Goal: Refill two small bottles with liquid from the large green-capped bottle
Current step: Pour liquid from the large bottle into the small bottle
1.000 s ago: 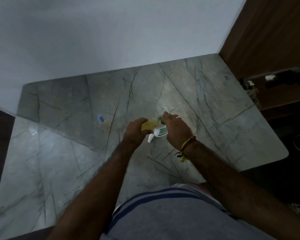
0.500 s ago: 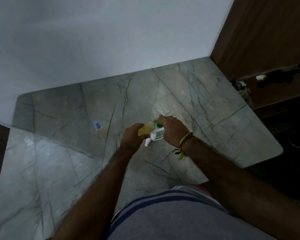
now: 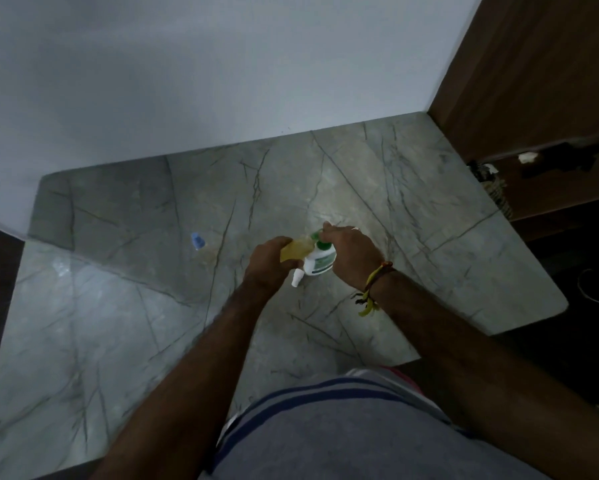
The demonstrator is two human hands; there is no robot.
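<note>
Near the middle of the frame we see both hands meeting over the grey veined table (image 3: 125,306). The left hand (image 3: 268,263) curls its fingers round a yellowish bottle (image 3: 296,251), tilted toward the right. The right hand (image 3: 350,251) reaches over a white bottle with a green label (image 3: 320,263) and pinches at the green cap (image 3: 320,242) on top of it; its fingers are curled there, though what exactly they do to the cap we cannot tell. A small white bottle (image 3: 297,277) shows just below the two, touching or nearly touching the white one. A thread bracelet (image 3: 374,285) circles the right wrist. Well apart, toward the left of the frame, a small blue cap (image 3: 197,241) lies alone on the table.
</note>
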